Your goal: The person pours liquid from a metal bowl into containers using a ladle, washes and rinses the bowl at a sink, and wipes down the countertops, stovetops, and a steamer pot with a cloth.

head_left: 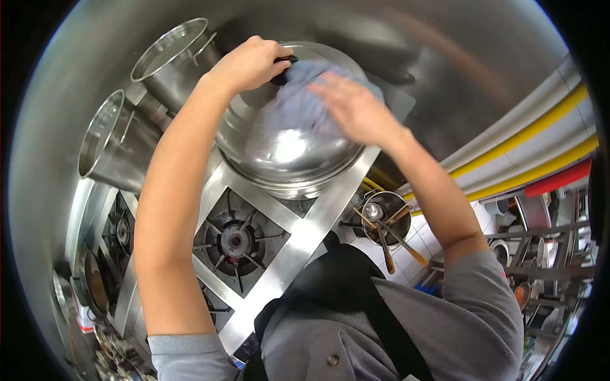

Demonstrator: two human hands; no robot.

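Note:
A large domed metal lid (pixel 292 152) covers a wide pot on the stove. My left hand (pixel 254 62) is closed around the black knob handle (pixel 283 68) at the lid's top. Pressed against the lid's right side is a bluish-grey cloth (pixel 302 105), under my right hand (pixel 352 108). The right hand and the cloth are blurred by motion. My right fingers lie stretched over the cloth, with part of it bunched beneath the palm.
Two tall metal pots (pixel 121 149) (pixel 171 66) stand to the left. In front is a gas burner (pixel 235 241) with a steel frame (pixel 279 267). A pot with wooden-handled utensils (pixel 387 219) sits at the right. Yellow pipes (pixel 521 143) run along the right wall, near shelves (pixel 540 267).

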